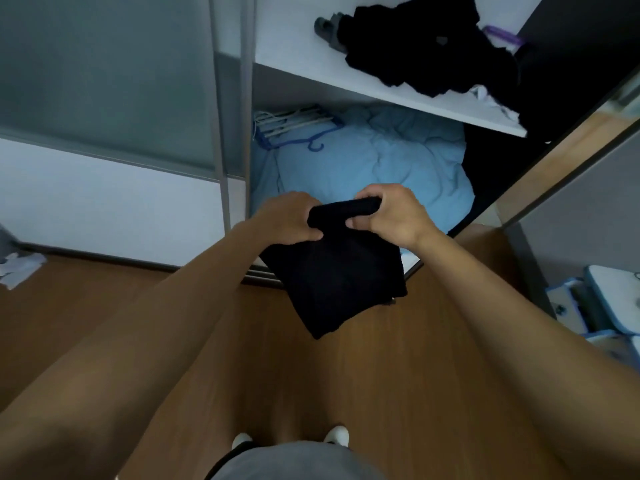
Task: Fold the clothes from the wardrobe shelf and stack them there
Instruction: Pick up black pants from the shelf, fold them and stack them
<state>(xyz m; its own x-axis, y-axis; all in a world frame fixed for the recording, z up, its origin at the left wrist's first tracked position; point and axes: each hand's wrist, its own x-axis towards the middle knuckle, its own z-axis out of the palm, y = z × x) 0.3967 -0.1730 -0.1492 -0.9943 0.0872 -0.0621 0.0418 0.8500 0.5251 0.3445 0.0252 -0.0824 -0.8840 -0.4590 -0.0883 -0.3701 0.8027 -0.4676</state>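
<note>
Holding a partly folded black garment [336, 282] in mid-air over the wooden floor [363, 375], before the open wardrobe: the left grip [294, 216] and right grip [391, 213], close together, each clench its bunched upper edge, and the rest hangs below them. Beyond, the white wardrobe shelf [298, 53] carries a heap of unfolded black clothes [426, 46]. Beneath the shelf lie light-blue bedding [374, 157] and a bundle of hangers [294, 124].

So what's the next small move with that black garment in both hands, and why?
Probably raise the black garment to the bare left part of the shelf: it hangs compactly folded from the left hand and right hand, and the loose black pile fills its right side.
</note>
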